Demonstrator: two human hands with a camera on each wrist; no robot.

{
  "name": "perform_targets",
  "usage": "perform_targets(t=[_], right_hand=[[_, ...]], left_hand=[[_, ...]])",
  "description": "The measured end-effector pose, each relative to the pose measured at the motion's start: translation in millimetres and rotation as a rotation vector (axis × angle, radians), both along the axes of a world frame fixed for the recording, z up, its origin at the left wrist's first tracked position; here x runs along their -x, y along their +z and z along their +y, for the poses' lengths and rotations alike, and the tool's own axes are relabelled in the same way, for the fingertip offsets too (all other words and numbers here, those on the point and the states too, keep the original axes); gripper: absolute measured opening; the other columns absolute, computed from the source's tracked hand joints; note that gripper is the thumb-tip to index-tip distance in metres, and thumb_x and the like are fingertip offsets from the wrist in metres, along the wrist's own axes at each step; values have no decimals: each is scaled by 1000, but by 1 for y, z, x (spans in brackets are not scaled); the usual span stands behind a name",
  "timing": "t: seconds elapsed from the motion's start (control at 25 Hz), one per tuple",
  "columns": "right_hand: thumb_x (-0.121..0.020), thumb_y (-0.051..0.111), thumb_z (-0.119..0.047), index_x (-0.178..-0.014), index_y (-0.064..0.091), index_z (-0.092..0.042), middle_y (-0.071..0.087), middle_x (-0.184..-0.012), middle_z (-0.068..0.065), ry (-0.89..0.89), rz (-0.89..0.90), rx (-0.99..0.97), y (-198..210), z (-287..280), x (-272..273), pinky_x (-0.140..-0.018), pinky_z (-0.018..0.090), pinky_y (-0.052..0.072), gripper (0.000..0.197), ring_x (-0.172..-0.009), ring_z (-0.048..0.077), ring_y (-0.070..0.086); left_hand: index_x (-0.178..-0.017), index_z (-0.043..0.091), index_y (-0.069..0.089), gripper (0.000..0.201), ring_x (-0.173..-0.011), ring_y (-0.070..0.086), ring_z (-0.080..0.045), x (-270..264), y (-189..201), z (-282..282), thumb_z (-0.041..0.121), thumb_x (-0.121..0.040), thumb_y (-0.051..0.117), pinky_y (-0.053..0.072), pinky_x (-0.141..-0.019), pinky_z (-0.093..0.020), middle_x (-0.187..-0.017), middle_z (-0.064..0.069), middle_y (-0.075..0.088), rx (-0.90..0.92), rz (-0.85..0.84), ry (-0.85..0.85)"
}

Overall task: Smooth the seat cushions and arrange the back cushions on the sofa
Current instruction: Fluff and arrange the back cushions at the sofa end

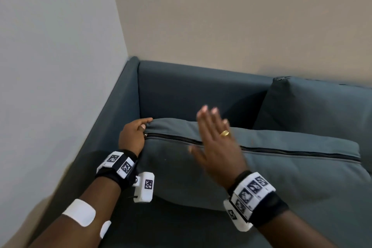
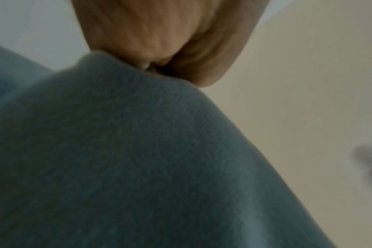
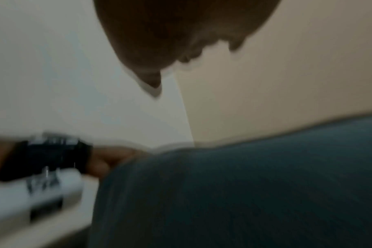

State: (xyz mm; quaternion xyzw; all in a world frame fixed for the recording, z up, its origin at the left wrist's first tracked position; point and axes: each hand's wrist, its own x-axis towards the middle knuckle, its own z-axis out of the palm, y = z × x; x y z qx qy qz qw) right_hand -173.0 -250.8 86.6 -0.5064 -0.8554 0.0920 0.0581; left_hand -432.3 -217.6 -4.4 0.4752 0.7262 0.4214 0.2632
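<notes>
A dark teal back cushion (image 1: 281,169) with a black zip along its upper edge lies tilted on the sofa seat (image 1: 181,227). My left hand (image 1: 133,133) grips its top left corner beside the zip end; in the left wrist view the hand (image 2: 159,42) pinches the cushion (image 2: 127,159) fabric. My right hand (image 1: 215,137) hovers flat and blurred over the cushion's upper middle, fingers straight, holding nothing. The right wrist view shows the right hand (image 3: 181,33) above the cushion (image 3: 244,184). A second back cushion (image 1: 314,106) leans upright against the backrest at right.
The sofa's left armrest (image 1: 112,127) runs along a pale wall (image 1: 50,66), and its backrest (image 1: 191,90) stands against a beige wall (image 1: 241,16). The corner of the seat behind the held cushion lies in shadow.
</notes>
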Motion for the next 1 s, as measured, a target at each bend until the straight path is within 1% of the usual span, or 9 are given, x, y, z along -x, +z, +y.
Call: perform_targets(t=[0.08, 0.2, 0.36, 0.48, 0.64, 0.76, 0.84, 0.92, 1.0], right_hand=[[-101, 31, -58, -159, -7, -20, -28, -157, -5, 45, -272, 240, -22, 0, -14, -123, 47, -4, 80, -155, 19, -8], [-104, 32, -45, -160, 13, -17, -1, -167, 1, -105, 105, 22, -2, 18, -29, -125, 42, 3, 65, -155, 20, -3], [-103, 29, -53, -159, -7, -21, -28, -154, -6, -20, -271, 168, -22, 5, -60, -122, 58, -8, 74, -155, 22, -10], [-104, 33, -47, -160, -2, -18, -21, -163, -1, -201, 57, 48, -14, 15, -87, -125, 47, -6, 72, -154, 24, -15], [-80, -3, -69, -157, -17, -24, -34, -158, -5, 5, -250, 152, -39, 5, -114, -108, 47, -37, 90, -155, 19, -14], [-100, 22, -55, -160, -4, -25, -15, -165, -10, -151, 20, 77, -31, 24, -132, -123, 46, -13, 72, -153, 13, -16], [-98, 14, -59, -160, -3, -25, -19, -161, -12, -169, -39, 60, -31, 28, -141, -125, 46, -6, 72, -155, 14, -11], [-87, 0, -67, -160, -3, -24, -19, -162, -9, -94, -243, 172, -58, 25, -150, -123, 56, -5, 84, -156, 17, -4], [-95, 15, -67, -160, 4, -25, -3, -168, -7, -114, -263, 195, -68, 30, -153, -123, 56, -5, 78, -156, 17, 1]], left_hand=[[-112, 20, 76, 37, -112, 64, -20, -6, 4, 0, 1, -96, 49, 44, -96, -25, -119, 1, 72, 18, 36, -13], [-113, 18, 75, 37, -112, 64, -23, -7, 5, 5, 1, -96, 47, 44, -96, -27, -120, -2, 72, 19, 91, 24], [-113, 18, 76, 37, -115, 63, -27, -8, 3, 13, 1, -96, 48, 45, -102, -35, -121, -5, 72, 34, 116, 23], [-114, 17, 75, 37, -116, 63, -29, -7, -3, 17, 0, -95, 48, 45, -104, -40, -121, -7, 71, 15, 147, 47], [-113, 18, 76, 38, -115, 63, -33, -6, -7, 27, 0, -94, 48, 46, -104, -43, -121, -7, 71, 64, 180, 30], [-116, 14, 73, 42, -118, 60, -37, -11, -1, 34, -3, -92, 44, 44, -106, -44, -125, -12, 69, 60, 189, 69], [-129, 13, 65, 39, -130, 50, -38, -24, 13, 36, 4, -97, 44, 37, -112, -49, -140, -16, 58, 149, 231, 98], [-145, 25, 45, 45, -147, 24, -40, -65, 34, 27, 33, -101, 48, 16, -116, -65, -159, -17, 32, 295, 530, 43], [-151, 35, 30, 60, -153, 10, -34, -140, 40, 11, 58, -97, 42, -2, -112, -70, -165, -10, 17, 173, 907, -258]])
